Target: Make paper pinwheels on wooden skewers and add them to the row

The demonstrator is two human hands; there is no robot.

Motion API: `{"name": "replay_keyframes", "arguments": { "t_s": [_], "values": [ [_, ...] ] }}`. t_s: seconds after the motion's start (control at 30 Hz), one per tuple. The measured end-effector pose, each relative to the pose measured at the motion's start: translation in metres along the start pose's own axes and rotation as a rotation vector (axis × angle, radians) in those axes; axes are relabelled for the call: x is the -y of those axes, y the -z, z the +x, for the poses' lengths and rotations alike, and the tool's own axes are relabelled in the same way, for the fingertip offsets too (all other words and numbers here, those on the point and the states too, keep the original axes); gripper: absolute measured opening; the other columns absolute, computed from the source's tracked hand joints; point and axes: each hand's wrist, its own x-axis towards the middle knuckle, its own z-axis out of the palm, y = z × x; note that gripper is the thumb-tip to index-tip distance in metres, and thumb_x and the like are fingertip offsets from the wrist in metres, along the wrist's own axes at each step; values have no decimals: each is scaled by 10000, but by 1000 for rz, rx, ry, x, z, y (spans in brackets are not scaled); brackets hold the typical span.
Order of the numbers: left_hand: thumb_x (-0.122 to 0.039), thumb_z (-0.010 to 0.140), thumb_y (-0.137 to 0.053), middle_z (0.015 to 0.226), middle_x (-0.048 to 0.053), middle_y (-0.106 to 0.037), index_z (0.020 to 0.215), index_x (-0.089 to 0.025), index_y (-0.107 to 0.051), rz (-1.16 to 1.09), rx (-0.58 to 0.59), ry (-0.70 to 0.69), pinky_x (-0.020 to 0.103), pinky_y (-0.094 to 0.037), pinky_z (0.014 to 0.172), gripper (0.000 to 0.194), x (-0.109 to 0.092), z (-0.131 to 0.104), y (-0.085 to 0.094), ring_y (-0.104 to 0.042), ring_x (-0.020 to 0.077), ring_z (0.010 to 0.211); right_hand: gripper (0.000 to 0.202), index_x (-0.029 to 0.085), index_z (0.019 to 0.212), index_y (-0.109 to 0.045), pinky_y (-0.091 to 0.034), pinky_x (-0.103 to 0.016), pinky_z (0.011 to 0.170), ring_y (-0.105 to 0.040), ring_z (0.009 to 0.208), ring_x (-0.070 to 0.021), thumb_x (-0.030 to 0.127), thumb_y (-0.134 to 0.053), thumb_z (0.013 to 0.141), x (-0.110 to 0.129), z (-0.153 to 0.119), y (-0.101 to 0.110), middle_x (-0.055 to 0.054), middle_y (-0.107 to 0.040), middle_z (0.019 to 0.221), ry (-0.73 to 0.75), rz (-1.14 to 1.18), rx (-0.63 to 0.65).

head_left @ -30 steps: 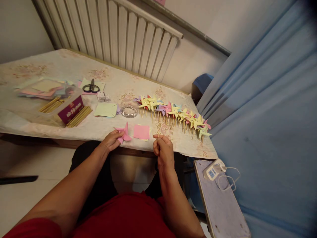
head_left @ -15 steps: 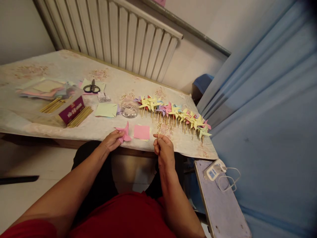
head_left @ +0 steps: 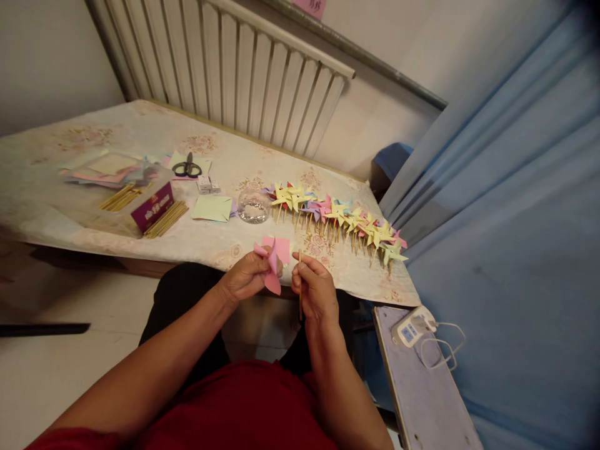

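Note:
My left hand pinches a folded pink paper pinwheel, tilted edge-on over the table's front edge. Just to its right, my right hand is closed on a thin wooden stick that points upward. A small gap separates the pinwheel from the stick. Behind the pinwheel lies a pink paper square, partly covered by it. A clear round dish of small shiny pieces sits farther back, beside a stack of pale green paper squares.
Finished pinwheels on sticks lie in a row at the right. On the left are a box of sticks, paper sheets and black scissors. A power adapter rests on a side bench.
My left hand has brought the pink pinwheel right, nearer my right hand, and turned it edge-on. More of the stick now shows in my right hand. The view has shifted slightly.

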Motion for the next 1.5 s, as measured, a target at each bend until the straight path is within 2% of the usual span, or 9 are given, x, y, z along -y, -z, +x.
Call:
{"name": "replay_keyframes", "arguments": {
  "t_s": [0.17, 0.3, 0.53, 0.83, 0.97, 1.1, 1.5],
  "values": [
    [-333, 679, -844, 587, 2, -498, 585, -169, -540, 14, 83, -17, 284, -452, 640, 359, 0, -2, -18, -503, 125, 607, 299, 179, 871, -600, -280, -185, 380, -425, 395, -68, 267, -716, 610, 1, -7, -6, 52, -597, 556, 3, 50, 28],
    [-309, 660, -858, 631, 10, -525, 586, -165, -551, -7, 81, -29, 283, -476, 656, 347, 0, -3, -21, -530, 128, 634, 262, 189, 837, -585, -290, -181, 378, -452, 397, -73, 272, -706, 620, 0, -12, -9, 43, -616, 568, 2, 30, 48],
    [-236, 635, -865, 634, -4, -542, 611, -154, -567, -19, 65, -11, 263, -485, 596, 309, -3, -6, -25, -554, 118, 595, 192, 181, 801, -605, -299, -178, 384, -466, 401, -68, 258, -692, 648, -4, -20, -15, 39, -636, 585, 22, 11, 58],
    [-235, 683, -821, 656, -26, -560, 669, -166, -530, -79, 79, 11, 244, -507, 457, 299, -2, -9, -22, -586, 117, 487, 185, 181, 811, -582, -279, -167, 368, -456, 373, -62, 262, -699, 693, -4, -30, -23, 62, -598, 532, 34, -16, 101],
    [-243, 710, -797, 661, -25, -590, 691, -167, -538, -97, 141, 38, 311, -546, 413, 271, -3, -10, -24, -619, 170, 442, 178, 179, 801, -583, -276, -166, 363, -466, 373, -62, 257, -698, 690, -6, -31, -25, 58, -614, 543, 44, -28, 91],
    [-252, 760, -756, 664, -18, -615, 711, -154, -554, -105, 174, 54, 371, -569, 413, 230, -3, -10, -24, -640, 209, 427, 169, 176, 790, -586, -274, -164, 363, -454, 362, -56, 254, -695, 688, -5, -32, -27, 60, -613, 530, 41, -50, 74],
    [-287, 745, -780, 606, 2, -631, 752, -140, -611, -109, 210, 74, 340, -575, 426, 224, -3, -10, -23, -648, 213, 427, 173, 182, 761, -576, -265, -166, 365, -431, 345, -56, 272, -698, 678, -5, -31, -28, 69, -584, 477, 43, -83, 68]
  ]
}}
